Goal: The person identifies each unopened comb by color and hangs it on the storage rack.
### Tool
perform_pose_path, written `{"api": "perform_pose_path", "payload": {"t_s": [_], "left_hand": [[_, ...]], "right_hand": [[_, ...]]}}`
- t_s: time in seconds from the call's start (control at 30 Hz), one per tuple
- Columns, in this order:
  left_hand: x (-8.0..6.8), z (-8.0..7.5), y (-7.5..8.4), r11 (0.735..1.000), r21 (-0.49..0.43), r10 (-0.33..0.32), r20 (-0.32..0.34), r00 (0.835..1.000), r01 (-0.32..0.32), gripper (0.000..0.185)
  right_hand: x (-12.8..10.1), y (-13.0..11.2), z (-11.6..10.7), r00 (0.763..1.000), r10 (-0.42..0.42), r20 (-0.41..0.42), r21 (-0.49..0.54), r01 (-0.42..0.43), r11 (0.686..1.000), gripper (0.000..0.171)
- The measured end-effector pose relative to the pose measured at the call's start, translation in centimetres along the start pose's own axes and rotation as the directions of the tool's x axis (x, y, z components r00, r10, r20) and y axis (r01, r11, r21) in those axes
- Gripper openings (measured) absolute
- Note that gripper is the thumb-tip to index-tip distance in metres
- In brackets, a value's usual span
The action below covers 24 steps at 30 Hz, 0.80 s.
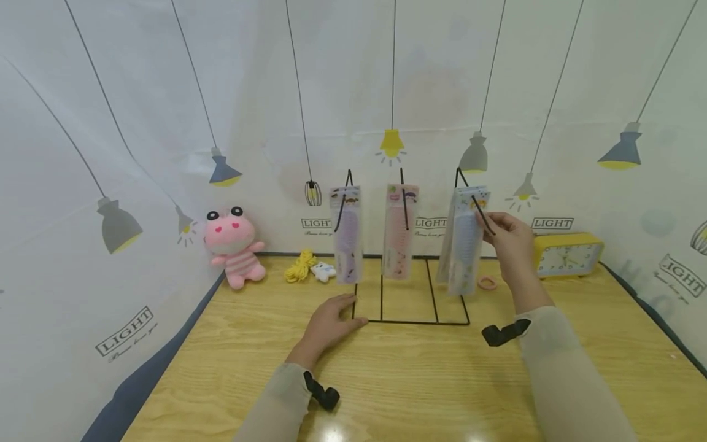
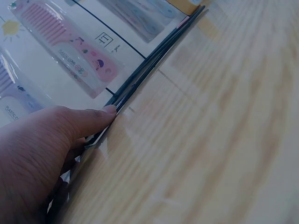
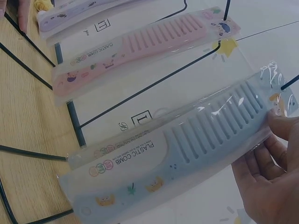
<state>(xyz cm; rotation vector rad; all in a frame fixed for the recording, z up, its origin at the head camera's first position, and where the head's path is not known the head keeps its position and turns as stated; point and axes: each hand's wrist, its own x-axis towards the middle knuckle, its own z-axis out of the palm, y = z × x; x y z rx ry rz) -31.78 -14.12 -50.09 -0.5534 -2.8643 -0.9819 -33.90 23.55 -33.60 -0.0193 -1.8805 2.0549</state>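
My right hand (image 1: 510, 242) pinches the upper part of a packaged blue comb (image 3: 212, 133), thumb in front and fingers behind. That package hangs on the right hook of a black wire rack (image 1: 414, 321), with another blue comb package (image 1: 444, 258) close behind it. A packaged pink comb (image 1: 399, 236) hangs on the middle hook and a purple one (image 1: 348, 242) on the left. At the base's front left corner, my left hand (image 1: 328, 325) rests with straight thumb and index finger pressing the wires. Its thumb (image 2: 91, 122) lies on the front wire in the left wrist view.
Behind the rack's left side lie yellow cord (image 1: 300, 266) and a small white figure (image 1: 323, 271), with a pink plush toy (image 1: 236, 245) farther left. A pinkish ring (image 1: 487, 283) and a yellow clock (image 1: 569, 255) are at right. A printed cloth backs the wooden table (image 1: 420, 380).
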Motion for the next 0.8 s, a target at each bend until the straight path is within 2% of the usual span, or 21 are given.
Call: {"api": "perform_pose_path", "payload": {"t_s": [0.47,0.57,0.6,0.7,0.8], "left_hand": [[-0.2,-0.1,0.0,1.0,-0.008,-0.011,-0.001,1.0,0.011,0.072],[-0.3,-0.1,0.0,1.0,-0.007,-0.011,-0.001,1.0,0.011,0.072],[-0.3,-0.2,0.0,1.0,-0.011,-0.008,-0.002,1.0,0.008,0.071],[-0.3,-0.3,0.0,1.0,-0.027,-0.002,-0.012,1.0,0.001,0.069],[-0.4,-0.2,-0.1,1.0,-0.02,0.008,-0.035,0.999,-0.008,0.065]], "right_hand": [[-0.6,1.3,-0.9,0.998,-0.023,0.056,0.0,0.023,1.0,0.04],[-0.8,1.8,-1.3,0.997,-0.04,0.062,-0.03,0.042,0.999,0.038],[-0.9,1.9,-1.5,0.997,-0.048,0.063,-0.046,0.051,0.998,0.037],[-1.4,2.2,-2.1,0.995,-0.071,0.071,-0.196,0.084,0.977,0.045],[-2.2,2.6,-2.6,0.993,-0.089,0.075,-0.373,0.11,0.921,0.056]]}}
